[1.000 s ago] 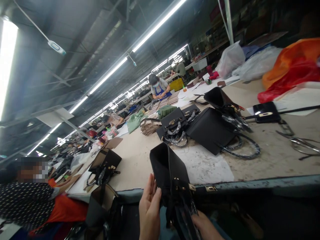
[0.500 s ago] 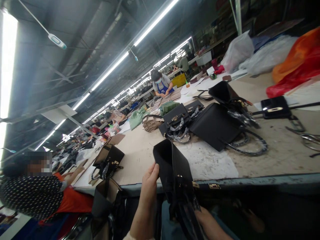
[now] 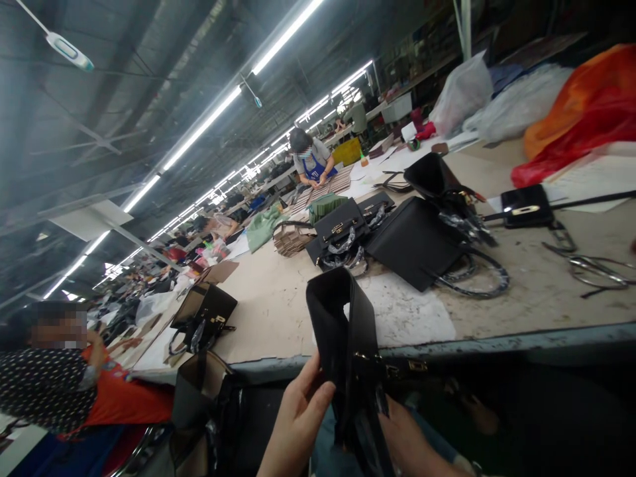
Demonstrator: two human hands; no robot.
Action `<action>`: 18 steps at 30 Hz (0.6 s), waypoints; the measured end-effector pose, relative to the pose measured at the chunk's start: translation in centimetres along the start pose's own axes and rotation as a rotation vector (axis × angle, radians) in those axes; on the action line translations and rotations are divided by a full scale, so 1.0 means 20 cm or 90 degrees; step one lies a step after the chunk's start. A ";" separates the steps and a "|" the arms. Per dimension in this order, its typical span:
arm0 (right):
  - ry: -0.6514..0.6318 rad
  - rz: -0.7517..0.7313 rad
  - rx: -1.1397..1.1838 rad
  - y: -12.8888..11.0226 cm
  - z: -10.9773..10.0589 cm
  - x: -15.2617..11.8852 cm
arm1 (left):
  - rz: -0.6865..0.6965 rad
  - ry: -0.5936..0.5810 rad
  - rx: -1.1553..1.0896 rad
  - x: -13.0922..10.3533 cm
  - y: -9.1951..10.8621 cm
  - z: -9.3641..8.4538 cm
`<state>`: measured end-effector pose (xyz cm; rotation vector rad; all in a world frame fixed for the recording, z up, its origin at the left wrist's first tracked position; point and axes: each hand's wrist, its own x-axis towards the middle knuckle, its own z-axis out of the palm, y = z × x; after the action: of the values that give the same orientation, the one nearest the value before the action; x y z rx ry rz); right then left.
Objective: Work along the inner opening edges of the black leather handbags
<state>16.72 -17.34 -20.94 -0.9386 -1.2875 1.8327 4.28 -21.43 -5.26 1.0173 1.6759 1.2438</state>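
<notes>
A black handbag (image 3: 365, 318) with a dark open top is held over the table's front edge, its gold fittings and straps toward the lower right. My left hand (image 3: 303, 414) has its fingers and thumb on the bag's left side. Against the lower right side of the bag rests my right hand (image 3: 402, 430), its fingers hidden behind the straps. Farther back on the table (image 3: 263, 318) lie a large black bag (image 3: 417, 242) with wrapped handles and a smaller black bag (image 3: 340, 222) with a gold clasp.
Scissors (image 3: 599, 268) and a small black pouch (image 3: 527, 205) lie at the right. Behind are plastic bags (image 3: 464, 93) and a red and orange bundle (image 3: 581, 119). A person in orange (image 3: 124, 397) sits at the left, near another black bag (image 3: 211, 308). A second person (image 3: 313, 159) works across the table.
My left hand has moved lower along the bag, its thumb now lower on the side. The bag has turned slightly, showing more of its opening. The view has shifted a little.
</notes>
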 end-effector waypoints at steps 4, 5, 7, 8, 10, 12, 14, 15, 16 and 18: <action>-0.012 -0.073 -0.089 -0.02 -0.06 0.00 | -0.045 0.064 -0.245 -0.08 -0.11 -0.11; -0.007 -0.077 -0.120 -0.04 -0.07 0.00 | -0.061 0.074 -0.301 -0.09 -0.14 -0.14; 0.010 -0.082 -0.181 -0.10 -0.10 0.00 | -0.091 0.082 -0.382 -0.11 -0.20 -0.19; 0.020 -0.093 -0.205 -0.13 -0.12 0.00 | -0.099 0.082 -0.400 -0.11 -0.24 -0.20; 0.043 -0.133 -0.239 -0.17 -0.14 0.00 | -0.107 0.072 -0.427 -0.08 -0.30 -0.22; 0.076 -0.169 -0.262 -0.18 -0.16 -0.01 | -0.106 0.058 -0.461 -0.03 -0.35 -0.21; 0.113 -0.181 -0.276 -0.18 -0.17 -0.02 | -0.093 0.057 -0.500 0.04 -0.37 -0.17; 0.121 -0.186 -0.276 -0.18 -0.17 -0.04 | -0.084 0.067 -0.515 0.07 -0.37 -0.14; 0.115 -0.196 -0.271 -0.19 -0.17 -0.05 | -0.071 0.080 -0.524 0.10 -0.37 -0.10; 0.070 -0.230 -0.248 -0.23 -0.17 -0.08 | -0.065 0.094 -0.536 0.15 -0.35 -0.03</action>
<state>21.00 -16.02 -17.05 -0.9172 -1.6549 1.2633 1.57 -20.17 -12.40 0.3246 1.0863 1.7526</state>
